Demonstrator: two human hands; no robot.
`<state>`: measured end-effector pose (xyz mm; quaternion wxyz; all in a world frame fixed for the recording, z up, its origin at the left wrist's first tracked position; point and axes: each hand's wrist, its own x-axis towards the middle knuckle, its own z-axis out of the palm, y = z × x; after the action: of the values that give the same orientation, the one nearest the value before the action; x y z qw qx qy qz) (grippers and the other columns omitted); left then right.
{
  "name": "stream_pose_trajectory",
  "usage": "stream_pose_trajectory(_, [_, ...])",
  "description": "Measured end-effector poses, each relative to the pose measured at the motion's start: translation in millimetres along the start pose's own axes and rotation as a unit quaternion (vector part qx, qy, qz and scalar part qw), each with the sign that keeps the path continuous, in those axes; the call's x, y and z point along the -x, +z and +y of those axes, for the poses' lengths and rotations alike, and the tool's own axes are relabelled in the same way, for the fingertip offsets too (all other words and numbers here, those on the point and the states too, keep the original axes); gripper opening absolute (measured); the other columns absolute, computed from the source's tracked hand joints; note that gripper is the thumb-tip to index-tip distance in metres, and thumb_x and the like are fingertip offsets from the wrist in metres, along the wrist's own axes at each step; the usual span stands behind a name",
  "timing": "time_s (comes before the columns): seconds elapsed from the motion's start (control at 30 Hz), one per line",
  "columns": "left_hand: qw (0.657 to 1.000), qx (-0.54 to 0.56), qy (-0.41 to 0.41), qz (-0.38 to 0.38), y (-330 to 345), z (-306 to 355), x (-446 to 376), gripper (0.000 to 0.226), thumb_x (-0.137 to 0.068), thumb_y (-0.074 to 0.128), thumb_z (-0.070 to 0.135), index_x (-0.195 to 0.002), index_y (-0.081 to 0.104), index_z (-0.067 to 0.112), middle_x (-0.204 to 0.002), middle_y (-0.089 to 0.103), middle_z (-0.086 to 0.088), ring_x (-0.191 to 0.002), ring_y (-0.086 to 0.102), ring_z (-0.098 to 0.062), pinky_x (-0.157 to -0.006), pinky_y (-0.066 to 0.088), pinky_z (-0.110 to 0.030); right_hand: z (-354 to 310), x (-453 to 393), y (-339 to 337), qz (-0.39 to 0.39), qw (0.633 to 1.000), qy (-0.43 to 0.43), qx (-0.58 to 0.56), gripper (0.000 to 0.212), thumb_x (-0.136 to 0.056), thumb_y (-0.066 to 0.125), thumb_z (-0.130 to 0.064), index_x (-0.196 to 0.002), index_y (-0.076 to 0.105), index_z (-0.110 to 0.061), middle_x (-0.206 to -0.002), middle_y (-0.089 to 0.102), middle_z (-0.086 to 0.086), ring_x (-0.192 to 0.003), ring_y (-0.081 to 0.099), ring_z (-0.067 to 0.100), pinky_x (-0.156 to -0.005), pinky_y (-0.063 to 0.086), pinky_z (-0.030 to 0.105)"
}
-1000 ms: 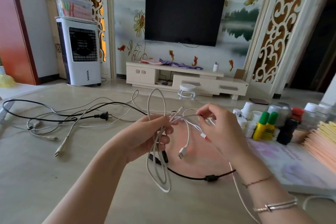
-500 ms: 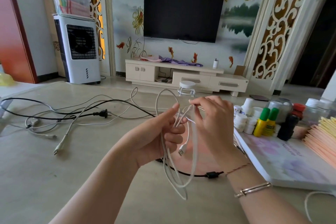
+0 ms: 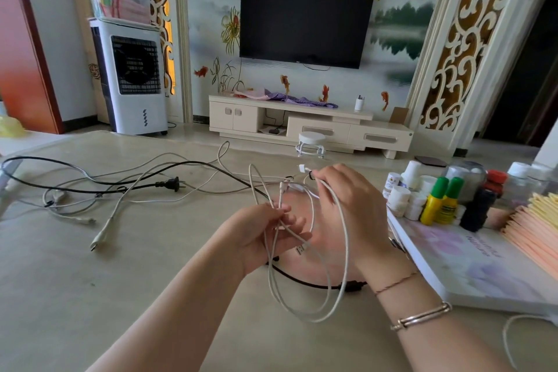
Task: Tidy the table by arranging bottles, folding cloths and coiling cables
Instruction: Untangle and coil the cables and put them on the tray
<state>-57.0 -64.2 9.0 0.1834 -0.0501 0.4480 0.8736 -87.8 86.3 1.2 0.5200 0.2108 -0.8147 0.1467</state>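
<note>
Fingers [image 3: 282,210] of the left hand [image 3: 259,232] are pinching gathered strands of the white cable [image 3: 341,251] above the tabletop [image 3: 60,281], while the right hand [image 3: 350,205] is pinching the same cable just behind its plug, lifting a loop that is hanging between both hands. A black cable [image 3: 305,281] is lying under the loop, more cables [image 3: 120,187] are sprawling at far left, and bottles [image 3: 440,202] and cloths [image 3: 537,232] are standing at right.
</note>
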Motion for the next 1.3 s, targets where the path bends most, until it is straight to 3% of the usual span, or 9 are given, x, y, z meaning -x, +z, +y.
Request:
stream_pose_trajectory(0.2, [0.982, -0.152, 0.092, 0.063, 7, -13, -1, 0.018, -0.102, 0.038, 0.024, -0.099, 0.048, 0.009, -0.052, 0.053, -0.006, -0.036, 0.054, -0.015, -0.041, 0.050, -0.024, -11, 2, 15, -0.095, 0.989, -0.054, 0.103, 0.033, -0.060, 0.073, 0.006, -0.084, 0.060, -0.013, -0.074, 0.054, 0.000, -0.072, 0.053, 0.023, -0.043, 0.028, 0.026])
stream_pose_trajectory(0.37, [0.966, -0.253, 0.057, 0.021, 3, -8, -1, 0.036, -0.090, 0.055, 0.051, -0.092, 0.057, 0.015, -0.066, 0.058, -0.002, -0.038, 0.036, -0.008, -0.047, 0.037, -0.022, -10, 5, 18, -0.142, 0.984, -0.058, 0.096, 0.046, -0.050, 0.079, -0.001, -0.090, 0.060, -0.013, -0.077, 0.056, 0.001, -0.073, 0.053, 0.022, -0.051, 0.045, 0.030])
stream_pose_trajectory(0.5, [0.974, -0.218, 0.031, -0.053, 0, 0, 5, 0.020, -0.086, 0.067, 0.017, -0.098, 0.059, 0.003, -0.069, 0.059, -0.006, -0.040, 0.042, -0.006, -0.045, 0.044, -0.019, -13, 5, 14, -0.168, 0.983, -0.053, 0.054, 0.038, -0.053, 0.078, -0.004, -0.084, 0.057, -0.012, -0.078, 0.057, 0.000, -0.074, 0.054, 0.021, -0.052, 0.040, 0.026])
stream_pose_trajectory(0.6, [0.979, -0.189, 0.004, -0.079, -4, 5, 7, 0.011, -0.090, 0.060, 0.009, -0.095, 0.064, 0.000, -0.074, 0.064, -0.009, -0.054, 0.060, -0.011, -0.058, 0.058, -0.026, -4, 9, 13, -0.161, 0.978, 0.085, -0.097, 0.018, -0.080, 0.066, -0.004, -0.093, 0.061, -0.015, -0.087, 0.061, -0.008, -0.080, 0.056, 0.011, -0.062, 0.043, 0.019])
stream_pose_trajectory(0.67, [0.985, -0.162, -0.010, -0.055, -7, 5, 5, 0.015, -0.096, 0.050, 0.010, -0.091, 0.062, 0.003, -0.063, 0.062, -0.006, -0.057, 0.062, -0.014, -0.075, 0.058, -0.036, -1, 7, 7, -0.116, 0.955, 0.194, -0.193, 0.011, -0.085, 0.065, -0.005, -0.090, 0.064, -0.015, -0.082, 0.064, -0.009, -0.075, 0.059, 0.005, -0.066, 0.048, 0.018])
stream_pose_trajectory(0.77, [0.989, -0.148, 0.000, -0.029, -4, 0, 2, 0.019, -0.100, 0.040, 0.009, -0.087, 0.053, 0.005, -0.047, 0.042, 0.000, -0.044, 0.051, -0.013, -0.068, 0.059, -0.038, -8, -1, -3, -0.095, 0.914, 0.272, -0.286, 0.013, -0.081, 0.068, -0.001, -0.078, 0.066, -0.014, -0.075, 0.067, -0.009, -0.073, 0.061, 0.001, -0.066, 0.046, 0.010])
stream_pose_trajectory(0.97, [0.984, -0.161, 0.004, -0.078, 11, -5, 10, 0.025, -0.100, 0.043, 0.033, -0.089, 0.049, 0.011, -0.051, 0.028, 0.005, -0.034, 0.028, -0.006, -0.046, 0.049, -0.025, -22, -6, -10, -0.140, 0.806, 0.342, -0.462, 0.017, -0.088, 0.052, 0.008, -0.096, 0.061, -0.004, -0.093, 0.066, 0.015, -0.075, 0.063, 0.011, -0.062, 0.053, 0.018])
stream_pose_trajectory(1.2, [0.994, -0.088, 0.047, -0.049, 14, -8, 5, 0.048, -0.098, 0.025, 0.054, -0.076, 0.043, 0.016, -0.048, 0.024, 0.007, -0.034, 0.023, -0.007, -0.041, 0.033, -0.017, -19, -3, -14, -0.180, 0.721, 0.314, -0.591, 0.012, -0.081, 0.064, -0.005, -0.091, 0.060, -0.011, -0.083, 0.061, 0.003, -0.078, 0.058, 0.015, -0.080, 0.047, 0.027])
stream_pose_trajectory(1.3, [0.997, -0.037, 0.020, -0.058, 15, -11, 4, 0.041, -0.102, 0.032, 0.042, -0.072, 0.043, 0.016, -0.048, 0.028, 0.006, -0.031, 0.028, -0.006, -0.038, 0.036, -0.015, -16, -6, -14, -0.155, 0.700, 0.332, -0.613, 0.018, -0.084, 0.063, 0.004, -0.089, 0.060, -0.013, -0.084, 0.061, 0.002, -0.084, 0.058, 0.017, -0.088, 0.044, 0.035])
